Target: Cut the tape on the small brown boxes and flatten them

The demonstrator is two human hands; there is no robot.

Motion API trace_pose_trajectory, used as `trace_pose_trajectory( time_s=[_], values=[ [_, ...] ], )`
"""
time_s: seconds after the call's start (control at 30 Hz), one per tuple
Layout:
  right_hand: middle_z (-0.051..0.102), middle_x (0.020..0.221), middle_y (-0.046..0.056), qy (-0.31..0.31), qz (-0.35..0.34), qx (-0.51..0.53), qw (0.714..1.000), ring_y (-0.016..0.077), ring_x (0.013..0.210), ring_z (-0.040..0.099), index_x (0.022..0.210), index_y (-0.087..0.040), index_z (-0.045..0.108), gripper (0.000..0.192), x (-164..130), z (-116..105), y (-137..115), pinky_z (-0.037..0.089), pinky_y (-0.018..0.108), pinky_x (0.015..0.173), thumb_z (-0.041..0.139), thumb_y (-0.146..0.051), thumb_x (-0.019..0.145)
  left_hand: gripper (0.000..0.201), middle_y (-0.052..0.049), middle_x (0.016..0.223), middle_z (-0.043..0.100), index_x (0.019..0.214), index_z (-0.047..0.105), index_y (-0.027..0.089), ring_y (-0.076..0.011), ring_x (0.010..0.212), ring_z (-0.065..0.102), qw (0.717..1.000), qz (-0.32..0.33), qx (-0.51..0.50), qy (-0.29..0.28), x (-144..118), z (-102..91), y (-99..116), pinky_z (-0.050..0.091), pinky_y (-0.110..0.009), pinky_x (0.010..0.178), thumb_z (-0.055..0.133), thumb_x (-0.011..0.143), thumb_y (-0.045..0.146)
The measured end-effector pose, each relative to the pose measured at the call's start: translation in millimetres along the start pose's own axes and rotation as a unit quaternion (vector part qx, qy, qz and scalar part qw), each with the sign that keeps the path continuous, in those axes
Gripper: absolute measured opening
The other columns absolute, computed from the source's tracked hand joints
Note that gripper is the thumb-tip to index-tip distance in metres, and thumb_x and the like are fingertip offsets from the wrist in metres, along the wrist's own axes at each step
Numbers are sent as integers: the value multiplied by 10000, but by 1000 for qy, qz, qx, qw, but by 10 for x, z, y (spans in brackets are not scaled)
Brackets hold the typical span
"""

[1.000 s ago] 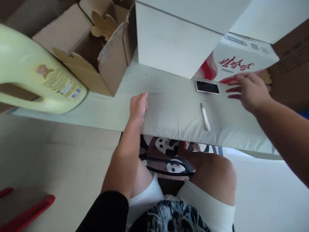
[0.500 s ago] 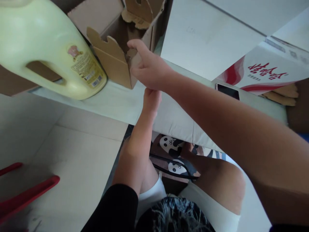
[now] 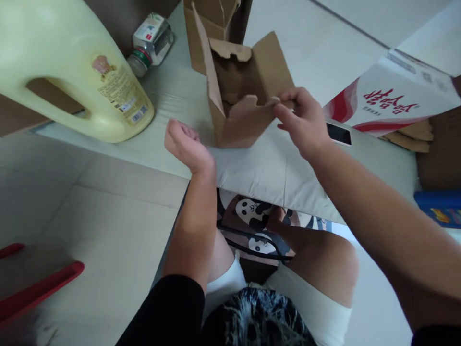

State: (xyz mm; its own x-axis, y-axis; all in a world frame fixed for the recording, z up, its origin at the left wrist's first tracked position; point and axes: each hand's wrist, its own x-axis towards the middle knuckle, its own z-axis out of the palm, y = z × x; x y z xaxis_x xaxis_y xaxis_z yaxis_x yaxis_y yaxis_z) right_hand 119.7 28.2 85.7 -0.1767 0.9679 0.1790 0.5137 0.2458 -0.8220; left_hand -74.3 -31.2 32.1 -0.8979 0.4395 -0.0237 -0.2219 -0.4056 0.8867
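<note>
Lap: bare knees, white shorts and a panda-print cushion fill the near foreground, under the edge of a pale padded surface.
Floor: a red bar lies on the tiles at lower left.
Left hand: the left hand hovers just left of the box, fingers curled loosely toward the palm, holding nothing and not touching the cardboard.
Right hand: the right hand pinches the edge of a flap between thumb and fingertips, clamped on the cardboard box.
Box: open, tilted, its mouth facing the person, resting on the padded surface between the two hands.
Phone: a smartphone lies dark-screened just right of the right hand.
Left side: a large yellow detergent jug lies on its side.
Beyond: a small glass jar rests behind the jug; a red-and-white printed carton stands at right.
</note>
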Motion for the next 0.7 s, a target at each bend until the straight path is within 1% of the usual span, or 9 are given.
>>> trace_pose_trajectory(
  time_s=[0.1, 0.2, 0.27, 0.37, 0.43, 0.53, 0.6, 0.67, 0.7],
  values=[
    [661, 903, -26, 45, 20, 75, 996, 182, 814, 671, 1062, -300, 642, 476, -437, -302, 276, 626, 394, 798, 852, -573, 734, 345, 35, 649, 204, 655, 251, 235, -125, 557, 237, 998, -40, -18, -34, 15, 38, -37, 247, -312, 570, 340, 988, 222],
    [655, 973, 4, 112, 6, 109, 988, 185, 791, 657, 968, -301, 668, 487, -892, -615, 380, 598, 406, 788, 895, -575, 636, 362, 37, 628, 242, 650, 285, 230, -99, 544, 288, 995, -57, -34, -78, -9, 80, -78, 272, -311, 578, 312, 1010, 208],
    [645, 987, 33, 152, -1, 113, 982, 208, 797, 652, 936, -310, 667, 517, -1113, -801, 415, 569, 433, 780, 903, -611, 588, 373, 38, 605, 282, 649, 324, 226, -89, 531, 334, 990, -84, -40, -110, -40, 110, -102, 304, -300, 581, 286, 1015, 168],
    [624, 964, 60, 194, -14, 112, 975, 289, 903, 671, 887, -330, 620, 616, -1272, -981, 503, 549, 500, 830, 889, -715, 488, 343, 5, 646, 483, 704, 453, 210, -107, 624, 521, 978, -118, -21, -174, -109, 171, -161, 404, -260, 626, 334, 1026, 193],
    [625, 996, 63, 192, -11, 121, 974, 330, 1001, 679, 885, -343, 587, 654, -1289, -1017, 595, 547, 535, 890, 883, -737, 455, 282, -34, 803, 643, 807, 544, 206, -139, 816, 654, 965, -130, 12, -226, -176, 229, -220, 470, -242, 691, 396, 1038, 275],
    [638, 1083, 53, 186, -11, 137, 973, 325, 1064, 684, 970, -369, 575, 649, -1259, -958, 746, 560, 530, 937, 875, -714, 509, 276, -63, 999, 721, 926, 617, 210, -207, 1067, 706, 943, -128, 62, -299, -309, 330, -319, 537, -261, 789, 477, 1039, 419],
    [653, 1161, 45, 198, -28, 143, 969, 306, 1064, 697, 1158, -413, 564, 726, -1237, -873, 834, 580, 512, 936, 882, -666, 556, 321, -76, 1013, 725, 948, 650, 203, -237, 1095, 708, 931, -109, 82, -339, -407, 391, -377, 559, -283, 834, 530, 1021, 491],
    [672, 1229, 34, 212, -45, 147, 965, 292, 1091, 710, 1386, -469, 471, 893, -1228, -787, 910, 592, 500, 964, 894, -579, 608, 349, -88, 989, 720, 967, 682, 190, -240, 1042, 710, 917, -85, 74, -383, -496, 442, -426, 567, -298, 864, 554, 1009, 512],
    [679, 1263, 26, 217, -50, 150, 963, 291, 1129, 712, 1457, -495, 423, 952, -1234, -752, 945, 591, 497, 995, 895, -542, 632, 368, -95, 985, 718, 983, 693, 186, -236, 1021, 708, 910, -76, 66, -402, -533, 464, -447, 569, -304, 886, 546, 1011, 522]
  ],
)
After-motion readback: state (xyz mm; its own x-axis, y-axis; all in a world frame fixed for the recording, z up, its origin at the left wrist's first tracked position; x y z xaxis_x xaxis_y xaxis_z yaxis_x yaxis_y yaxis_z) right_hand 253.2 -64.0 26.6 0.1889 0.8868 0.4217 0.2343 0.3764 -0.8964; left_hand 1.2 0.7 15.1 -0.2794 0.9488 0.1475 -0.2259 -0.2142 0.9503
